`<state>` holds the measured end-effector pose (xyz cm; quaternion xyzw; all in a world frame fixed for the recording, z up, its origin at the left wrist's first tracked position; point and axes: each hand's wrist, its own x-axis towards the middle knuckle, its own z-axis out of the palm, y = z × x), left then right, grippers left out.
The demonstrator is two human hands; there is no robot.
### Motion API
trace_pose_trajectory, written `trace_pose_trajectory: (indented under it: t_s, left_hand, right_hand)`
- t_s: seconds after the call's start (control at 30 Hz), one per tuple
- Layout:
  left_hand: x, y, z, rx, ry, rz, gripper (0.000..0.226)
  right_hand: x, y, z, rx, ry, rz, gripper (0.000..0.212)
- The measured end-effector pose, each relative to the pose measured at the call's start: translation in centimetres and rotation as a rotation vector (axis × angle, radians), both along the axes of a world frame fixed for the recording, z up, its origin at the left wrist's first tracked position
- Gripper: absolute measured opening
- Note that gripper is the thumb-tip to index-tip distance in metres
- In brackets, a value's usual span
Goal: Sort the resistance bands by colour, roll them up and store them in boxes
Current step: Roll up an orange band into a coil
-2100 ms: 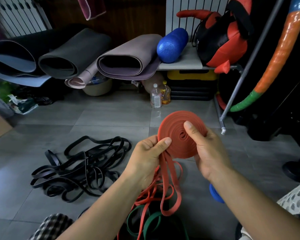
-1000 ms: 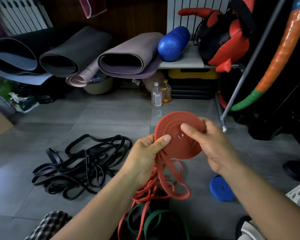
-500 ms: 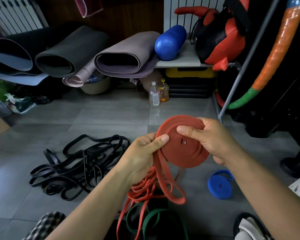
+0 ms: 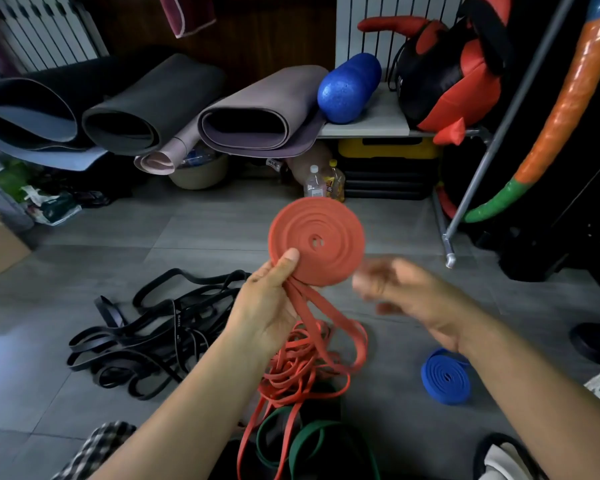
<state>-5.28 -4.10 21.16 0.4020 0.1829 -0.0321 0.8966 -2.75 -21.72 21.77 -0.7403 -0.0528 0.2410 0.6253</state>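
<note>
Above mid-floor, the left hand pinches a part-wound red band coil; the right hand is blurred beside it, its grip unclear. Near right, a blue roll lies finished; black bands and green bands await rolling.

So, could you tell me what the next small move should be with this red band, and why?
Probably bring the right hand onto the rim of the red coil and turn it to wind on more. Only the left hand pinches the coil, the right is off it and blurred, and a loose red tail hangs below, unrolled.
</note>
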Motion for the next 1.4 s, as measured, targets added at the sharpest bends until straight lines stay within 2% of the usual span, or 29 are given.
trace_pose_trajectory:
  t_s: [0.07, 0.13, 0.2, 0.27, 0.33, 0.47, 0.5, 0.53, 0.57, 0.63, 0.67, 0.73, 0.8, 0.87, 0.93, 0.97, 1.07, 1.13, 1.17, 1.27, 1.4]
  left_hand:
    - [0.7, 0.9, 0.1, -0.109, 0.015, 0.119, 0.012]
    - [1.0, 1.4, 0.4, -0.172, 0.017, 0.18, 0.012]
    - [1.1, 1.8, 0.6, -0.209, -0.003, 0.208, 0.016]
    - [1.1, 2.1, 0.8, -0.232, -0.026, 0.233, 0.02]
    - [0.9, 2.1, 0.9, -0.262, -0.038, 0.251, 0.018]
    - [0.6, 1.9, 0.8, -0.274, -0.024, 0.235, 0.022]
    - [0.6, 2.1, 0.8, -0.264, -0.024, 0.237, 0.025]
    - [0.7, 2.4, 0.7, -0.256, -0.029, 0.25, 0.026]
    - [0.9, 2.8, 0.5, -0.253, -0.037, 0.265, 0.024]
    - [1.1, 3.3, 0.4, -0.247, -0.044, 0.282, 0.017]
    - [1.0, 3.4, 0.4, -0.235, -0.039, 0.276, 0.013]
    - [0.9, 3.2, 0.5, -0.22, -0.043, 0.244, 0.013]
    - [0.5, 2.8, 0.7, -0.204, -0.075, 0.203, 0.016]
    - [0.2, 2.4, 0.8, -0.068, -0.111, 0.142, 0.018]
    - [0.0, 2.0, 0.6, 0.145, -0.131, 0.049, 0.02]
    - [-0.1, 1.7, 0.4, 0.258, -0.128, -0.001, 0.019]
    - [-0.6, 0.7, 0.2, 0.499, -0.108, -0.182, 0.017]
    - [-1.0, 0.1, 0.1, 0.585, -0.093, -0.318, 0.015]
    - [-1.1, -0.1, -0.1, 0.627, -0.086, -0.374, 0.015]
    - [-1.3, -0.5, -0.4, 0.624, -0.091, -0.474, 0.015]
    - [-1.4, -1.2, -0.5, 0.459, -0.106, -0.483, 0.017]
  right_hand:
    - [-1.1, 0.4, -1.2, -0.137, 0.063, 0.212, 0.036]
    - [-2.0, 1.2, -2.7, -0.216, 0.04, 0.254, 0.021]
    - [-2.4, 1.7, -3.5, -0.104, 0.076, 0.108, 0.014]
    - [-2.4, 1.8, -3.5, 0.099, 0.149, -0.033, 0.008]
    - [-2.6, 1.9, -3.3, 0.215, 0.202, -0.092, 0.003]
    - [-2.2, 2.3, -3.3, 0.362, 0.247, -0.191, 0.026]
    - [-1.9, 2.1, -3.3, 0.427, 0.262, -0.179, 0.021]
    - [-1.6, 1.8, -2.9, 0.504, 0.292, -0.158, 0.007]
    - [-1.3, 1.5, -2.7, 0.593, 0.318, -0.126, 0.012]
    - [-1.1, 0.8, -2.7, 0.674, 0.359, -0.039, 0.042]
    - [-1.2, 0.7, -2.7, 0.663, 0.391, -0.003, 0.046]
    - [-1.7, 0.5, -2.7, 0.558, 0.433, 0.099, 0.041]
    - [-2.1, 0.6, -2.5, 0.311, 0.404, 0.143, 0.037]
    - [-1.9, 0.5, -2.8, 0.087, 0.272, 0.089, 0.033]
    - [-1.4, 0.5, -2.8, -0.019, 0.039, -0.068, 0.013]
    - [-1.0, 0.4, -2.6, -0.013, -0.052, -0.155, 0.006]
    - [0.1, -0.5, -1.0, 0.155, -0.17, -0.353, 0.009]
    - [0.6, -1.3, -0.1, 0.064, -0.312, -0.244, 0.035]
    - [0.6, -1.5, 0.1, 0.018, -0.324, -0.143, 0.046]
    - [0.1, -0.6, 0.6, -0.022, -0.215, 0.08, 0.048]
    - [0.1, 0.5, -0.2, 0.029, -0.212, -0.095, 0.041]
